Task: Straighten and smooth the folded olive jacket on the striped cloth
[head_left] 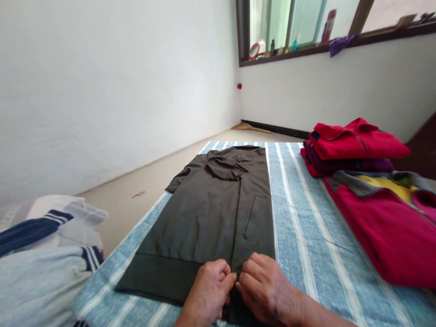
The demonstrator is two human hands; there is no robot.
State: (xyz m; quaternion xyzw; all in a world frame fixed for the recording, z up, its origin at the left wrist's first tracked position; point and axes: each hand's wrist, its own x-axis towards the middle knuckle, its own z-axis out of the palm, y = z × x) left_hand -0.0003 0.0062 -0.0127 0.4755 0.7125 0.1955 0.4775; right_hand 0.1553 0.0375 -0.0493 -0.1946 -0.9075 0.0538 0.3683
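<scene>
Faint lettering marks the pale wrapping [44, 203] at far left, too blurred to read; the label on the one red can [328, 28] on the windowsill [299, 51] is also illegible. One dark jacket [200, 227] lies on the blue-and-white striped sheet [289, 213], its hem toward the person and one zipped pocket [252, 218] showing. Two hands meet at the lower end of its front opening: the left hand [213, 288] and the right hand [267, 288] almost touch, the fingers of each pinched narrow on the jacket's edge. To the right, three folded garments form one stack, topped by a red one [361, 141]; just beside it lies one magenta garment [384, 231] with a grey collar. One light blue garment [37, 281] lies at lower left. The sill also bears one round mirror [254, 51] and one purple cloth [340, 44].
</scene>
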